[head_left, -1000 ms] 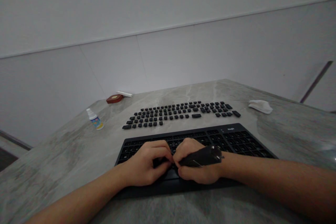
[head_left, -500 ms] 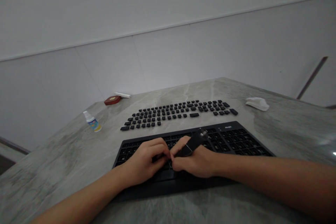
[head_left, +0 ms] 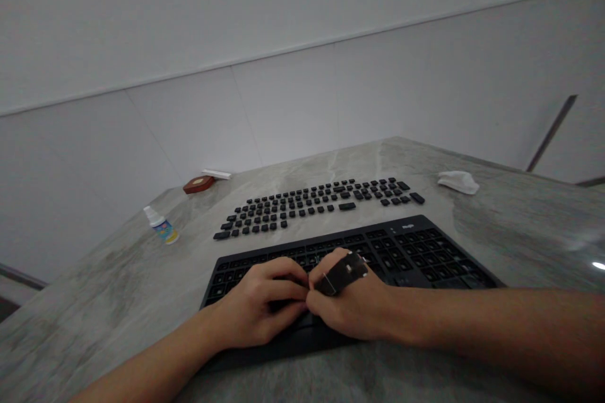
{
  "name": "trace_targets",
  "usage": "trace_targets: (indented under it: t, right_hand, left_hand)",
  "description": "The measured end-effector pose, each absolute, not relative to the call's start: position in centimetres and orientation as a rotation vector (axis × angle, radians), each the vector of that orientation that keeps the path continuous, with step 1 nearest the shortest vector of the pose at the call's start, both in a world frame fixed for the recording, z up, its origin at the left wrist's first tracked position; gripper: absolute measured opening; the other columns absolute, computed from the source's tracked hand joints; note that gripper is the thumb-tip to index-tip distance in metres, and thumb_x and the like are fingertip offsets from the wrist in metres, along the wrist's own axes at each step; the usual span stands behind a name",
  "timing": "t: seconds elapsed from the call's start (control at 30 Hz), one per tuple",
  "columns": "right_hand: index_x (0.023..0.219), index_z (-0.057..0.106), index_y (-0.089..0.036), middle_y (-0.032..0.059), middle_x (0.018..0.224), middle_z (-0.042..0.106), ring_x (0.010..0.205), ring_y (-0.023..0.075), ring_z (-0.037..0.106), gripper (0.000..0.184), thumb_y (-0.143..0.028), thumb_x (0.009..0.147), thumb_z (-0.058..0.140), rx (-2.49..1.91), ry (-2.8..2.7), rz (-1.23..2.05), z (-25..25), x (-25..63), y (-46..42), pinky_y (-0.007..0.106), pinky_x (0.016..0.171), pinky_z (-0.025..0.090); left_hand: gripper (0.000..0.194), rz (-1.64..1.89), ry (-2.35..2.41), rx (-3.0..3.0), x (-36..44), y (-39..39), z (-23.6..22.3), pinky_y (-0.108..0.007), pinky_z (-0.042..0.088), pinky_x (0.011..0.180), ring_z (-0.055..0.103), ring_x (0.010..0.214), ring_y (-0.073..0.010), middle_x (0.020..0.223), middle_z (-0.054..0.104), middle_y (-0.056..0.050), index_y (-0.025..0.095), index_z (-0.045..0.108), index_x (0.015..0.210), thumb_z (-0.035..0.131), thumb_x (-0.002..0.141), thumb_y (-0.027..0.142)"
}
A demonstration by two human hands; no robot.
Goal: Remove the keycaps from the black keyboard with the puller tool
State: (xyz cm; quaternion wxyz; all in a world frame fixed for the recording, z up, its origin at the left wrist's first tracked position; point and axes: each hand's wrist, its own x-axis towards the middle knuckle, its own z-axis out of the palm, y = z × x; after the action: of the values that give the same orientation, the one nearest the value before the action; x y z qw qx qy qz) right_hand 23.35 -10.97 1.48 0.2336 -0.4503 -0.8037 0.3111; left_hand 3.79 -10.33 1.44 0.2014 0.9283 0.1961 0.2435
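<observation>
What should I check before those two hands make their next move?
1. Keyboard lying on the table: ok.
2. Dark object held in the right hand: ok.
3. Left hand over the keyboard, fingertips close to the right hand's: ok.
4. Spot under the fingertips visible: not ok, the hands cover it.
5. Left hand gripping something: cannot tell.
6. Loose keycaps apart from both hands: ok, beyond the keyboard.

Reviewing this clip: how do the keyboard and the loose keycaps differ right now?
The keyboard is one broad body; the keycaps are many small separate pieces.
The keyboard lies under the left hand and right hand; the keycaps lie beyond it, untouched.
The keyboard bears a pale logo; the keycaps show no readable marking.
Both are dark and lie on the grey table.
</observation>
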Motion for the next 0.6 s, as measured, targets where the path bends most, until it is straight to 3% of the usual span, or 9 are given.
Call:
trace_targets:
  t: [0.2, 0.37, 0.6]
  right_hand:
    - [0.05, 0.053, -0.017, -0.0007, 0.052, 0.05, 0.055, 0.0134, 0.048, 0.011, -0.018, 0.061, 0.055, -1.277, -1.946, 1.057, 1.0, 23.09, -10.58, 0.026, 0.052, 0.031]
    - [0.044, 0.045, -0.017, -0.0027, 0.048, 0.041, 0.053, 0.0108, 0.042, 0.019, -0.016, 0.06, 0.055, -1.172, -1.891, 1.249, 0.68, 23.22, -10.21, 0.024, 0.051, 0.031]
    - [0.041, 0.043, -0.017, -0.0039, 0.045, 0.033, 0.05, 0.0097, 0.033, 0.018, -0.017, 0.057, 0.052, -0.992, -1.715, 1.375, 0.85, 23.41, -10.36, 0.024, 0.049, 0.027]
  left_hand:
    - [0.011, 0.661, 0.513, 2.682, 3.8, -10.14, 0.86, -0.03, 0.052, 0.079, 0.06, 0.089, -0.0176, 0.102, 0.068, -0.009, 0.014, 0.071, 0.096, 0.06, 0.094, 0.014]
    - [0.012, 0.691, 0.509, 2.711, 3.78, -10.12, 0.66, -0.029, 0.051, 0.074, 0.059, 0.085, -0.0169, 0.094, 0.066, -0.008, 0.012, 0.07, 0.088, 0.059, 0.094, 0.013]
    - [0.016, 0.683, 0.526, 2.726, 4.03, -10.16, 0.92, -0.026, 0.053, 0.07, 0.061, 0.081, -0.0158, 0.09, 0.065, -0.008, 0.013, 0.071, 0.089, 0.057, 0.096, 0.014]
